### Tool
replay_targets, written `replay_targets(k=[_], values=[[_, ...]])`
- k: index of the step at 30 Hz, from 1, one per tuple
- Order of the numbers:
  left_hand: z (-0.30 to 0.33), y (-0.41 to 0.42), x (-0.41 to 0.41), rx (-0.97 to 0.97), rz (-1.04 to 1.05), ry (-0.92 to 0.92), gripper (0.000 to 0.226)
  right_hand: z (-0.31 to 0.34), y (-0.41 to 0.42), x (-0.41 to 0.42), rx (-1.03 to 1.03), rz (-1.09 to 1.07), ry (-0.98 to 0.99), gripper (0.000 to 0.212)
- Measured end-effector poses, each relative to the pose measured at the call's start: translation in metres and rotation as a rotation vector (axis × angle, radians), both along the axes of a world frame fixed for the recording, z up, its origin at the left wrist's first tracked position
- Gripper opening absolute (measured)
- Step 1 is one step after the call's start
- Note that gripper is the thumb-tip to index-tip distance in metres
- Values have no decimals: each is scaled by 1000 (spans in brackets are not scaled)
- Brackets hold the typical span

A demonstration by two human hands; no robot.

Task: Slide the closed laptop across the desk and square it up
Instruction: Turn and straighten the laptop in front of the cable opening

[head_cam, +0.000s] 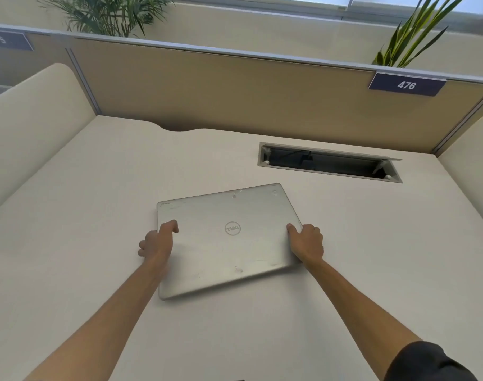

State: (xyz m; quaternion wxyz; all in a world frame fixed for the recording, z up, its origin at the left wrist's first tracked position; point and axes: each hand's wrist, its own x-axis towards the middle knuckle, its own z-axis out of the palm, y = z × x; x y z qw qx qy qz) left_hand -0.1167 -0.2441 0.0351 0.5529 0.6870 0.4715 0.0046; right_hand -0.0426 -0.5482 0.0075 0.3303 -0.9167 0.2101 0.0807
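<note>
A closed silver laptop (226, 240) with a round logo on its lid lies flat on the white desk (97, 202), near the middle. It sits skewed, its right side turned away from me. My left hand (158, 240) grips its left edge, thumb on the lid and fingers curled under the side. My right hand (307, 242) grips the right edge the same way.
An open cable tray cutout (329, 162) sits in the desk behind and right of the laptop. A tan partition (235, 86) with a "476" label (406, 84) closes the back; cream side panels (34, 116) flank the desk. Plants (410, 31) stand beyond.
</note>
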Motion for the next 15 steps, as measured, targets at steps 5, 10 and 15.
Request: replay_targets(k=[5,10,15], values=[[5,7,21,-65,-43,-51,38,-2,0,-13,24,-109,-18,56],[7,12,42,-122,-95,-128,39,-2,-1,-24,42,-189,-22,56],[7,11,52,-136,-141,-133,35,-1,-1,-32,37,-248,-8,57]])
